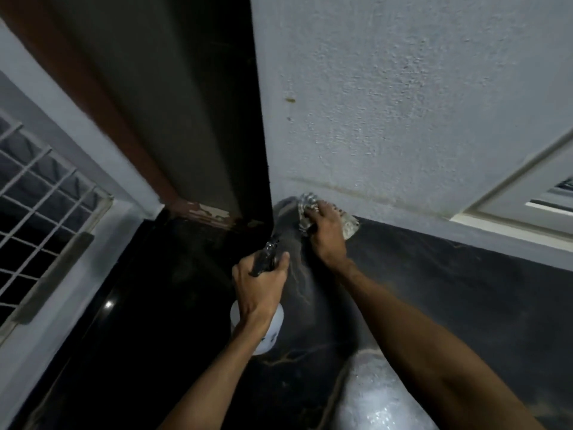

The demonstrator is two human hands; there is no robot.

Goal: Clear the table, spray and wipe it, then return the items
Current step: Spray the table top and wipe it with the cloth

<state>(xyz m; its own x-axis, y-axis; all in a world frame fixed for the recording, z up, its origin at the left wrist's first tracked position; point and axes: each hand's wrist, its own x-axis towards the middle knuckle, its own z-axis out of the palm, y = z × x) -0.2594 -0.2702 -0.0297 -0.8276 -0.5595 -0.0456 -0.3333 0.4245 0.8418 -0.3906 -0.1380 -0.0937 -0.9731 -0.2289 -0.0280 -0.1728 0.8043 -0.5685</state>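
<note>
My left hand [262,285] grips the dark trigger head of a white spray bottle [273,332], held just above the black stone table top [449,290]. My right hand [325,231] presses a pale patterned cloth [348,225] flat onto the far edge of the table, right where the surface meets the grey wall. The cloth shows on both sides of the hand. The bottle's nozzle points toward the far corner, a short way left of the cloth.
A textured grey wall [403,103] rises behind the table. A dark door edge [217,119] stands in the corner at left. A window with a white grille [37,218] is at far left. A wet glare patch [372,398] shines near me.
</note>
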